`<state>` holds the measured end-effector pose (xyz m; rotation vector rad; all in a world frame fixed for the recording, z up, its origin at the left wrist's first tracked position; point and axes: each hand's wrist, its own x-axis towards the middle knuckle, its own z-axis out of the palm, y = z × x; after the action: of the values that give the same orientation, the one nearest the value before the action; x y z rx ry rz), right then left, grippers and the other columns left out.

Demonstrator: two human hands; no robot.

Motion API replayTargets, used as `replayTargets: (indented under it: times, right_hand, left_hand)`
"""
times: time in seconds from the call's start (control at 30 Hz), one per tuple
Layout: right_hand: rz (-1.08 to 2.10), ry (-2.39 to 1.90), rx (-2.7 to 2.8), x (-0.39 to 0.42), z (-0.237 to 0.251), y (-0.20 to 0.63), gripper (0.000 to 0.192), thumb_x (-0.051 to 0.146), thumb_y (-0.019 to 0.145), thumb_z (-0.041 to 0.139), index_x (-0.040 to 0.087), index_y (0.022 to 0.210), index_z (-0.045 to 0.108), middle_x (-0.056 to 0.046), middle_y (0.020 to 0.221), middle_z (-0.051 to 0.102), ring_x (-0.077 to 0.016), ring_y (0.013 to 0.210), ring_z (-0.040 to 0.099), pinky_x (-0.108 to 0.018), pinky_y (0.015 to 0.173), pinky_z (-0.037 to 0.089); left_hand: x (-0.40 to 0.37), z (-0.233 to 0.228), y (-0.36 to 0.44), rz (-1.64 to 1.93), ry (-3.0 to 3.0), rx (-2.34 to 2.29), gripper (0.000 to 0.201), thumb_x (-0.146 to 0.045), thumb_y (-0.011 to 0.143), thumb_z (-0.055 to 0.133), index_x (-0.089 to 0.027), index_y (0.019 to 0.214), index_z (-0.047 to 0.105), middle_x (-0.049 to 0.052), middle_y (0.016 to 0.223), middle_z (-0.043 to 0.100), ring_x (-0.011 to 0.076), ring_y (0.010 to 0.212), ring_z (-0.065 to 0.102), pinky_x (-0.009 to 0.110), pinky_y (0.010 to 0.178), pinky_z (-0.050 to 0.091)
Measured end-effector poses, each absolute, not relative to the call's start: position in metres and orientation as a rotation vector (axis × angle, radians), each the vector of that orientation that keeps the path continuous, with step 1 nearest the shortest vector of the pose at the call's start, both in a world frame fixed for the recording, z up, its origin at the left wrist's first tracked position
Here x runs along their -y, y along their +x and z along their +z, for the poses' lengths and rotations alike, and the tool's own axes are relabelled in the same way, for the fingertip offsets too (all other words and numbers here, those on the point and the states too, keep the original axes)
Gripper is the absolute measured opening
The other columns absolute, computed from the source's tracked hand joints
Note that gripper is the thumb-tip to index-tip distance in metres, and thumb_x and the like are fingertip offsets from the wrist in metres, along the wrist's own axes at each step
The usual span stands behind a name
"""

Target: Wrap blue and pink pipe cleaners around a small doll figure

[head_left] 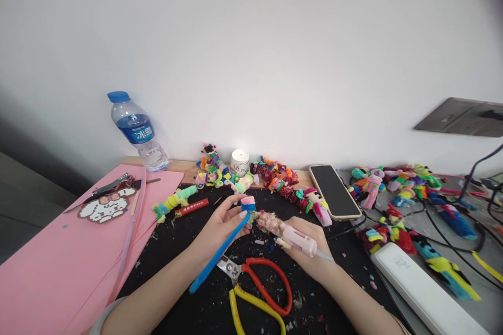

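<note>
My left hand [222, 224] pinches a small pink-and-blue fuzzy pipe cleaner piece [248, 203] over the middle of the black mat. A long blue pipe cleaner [220, 259] hangs from it toward the lower left. My right hand [314, 254] is closed around a pink hot glue gun [301, 241], its front crusted with bits and a clear glue stick poking out the back. The gun's tip is close to the piece; whether they touch, I cannot tell. Scissors [271, 277] with one red and one yellow handle lie below my hands.
Colourful pipe cleaner figures [173, 202] line the mat's back, beside a white cup [239, 162] and a phone [335, 191]. Pink sheets [90, 267] and a water bottle [137, 131] are left. Several figures, cables and a white power strip [416, 282] lie right.
</note>
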<state>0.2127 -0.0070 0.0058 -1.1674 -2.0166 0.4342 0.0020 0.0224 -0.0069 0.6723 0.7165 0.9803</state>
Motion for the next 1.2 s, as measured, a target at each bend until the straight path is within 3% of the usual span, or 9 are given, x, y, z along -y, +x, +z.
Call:
replayTargets:
  times: [0.47,0.87,1.2]
  right_hand:
    - [0.417,-1.212,2.022,0.006,0.006,0.212,0.028,0.039,0.081,0.056,0.017,0.064,0.055,0.001,0.055,0.055,-0.0099,0.046,0.050,-0.021,0.045,0.038]
    - [0.503,-1.238,2.001,0.006,0.001,0.217,0.025,0.031,0.081,0.055,0.018,0.061,0.049,0.003,0.054,0.047,-0.0089,0.046,0.041,-0.022,0.043,0.032]
    - [0.520,-1.251,1.992,0.005,-0.001,0.216,0.025,0.030,0.082,0.055,0.018,0.061,0.047,0.003,0.057,0.047,-0.0091,0.048,0.043,-0.022,0.045,0.033]
  left_hand:
    - [-0.022,-0.007,0.002,0.978,0.713,-0.707,0.037,-0.026,0.073,0.069,-0.026,0.109,0.057,0.003,0.102,0.058,0.0092,0.073,0.056,0.024,0.070,0.046]
    - [-0.021,0.002,0.003,1.009,0.634,-0.731,0.042,-0.023,0.069,0.073,-0.025,0.108,0.056,0.000,0.091,0.057,0.0076,0.067,0.057,0.024,0.069,0.047]
    - [-0.021,0.004,0.003,1.015,0.624,-0.707,0.041,-0.020,0.069,0.072,-0.024,0.108,0.056,0.000,0.091,0.057,0.0072,0.066,0.056,0.023,0.068,0.047]
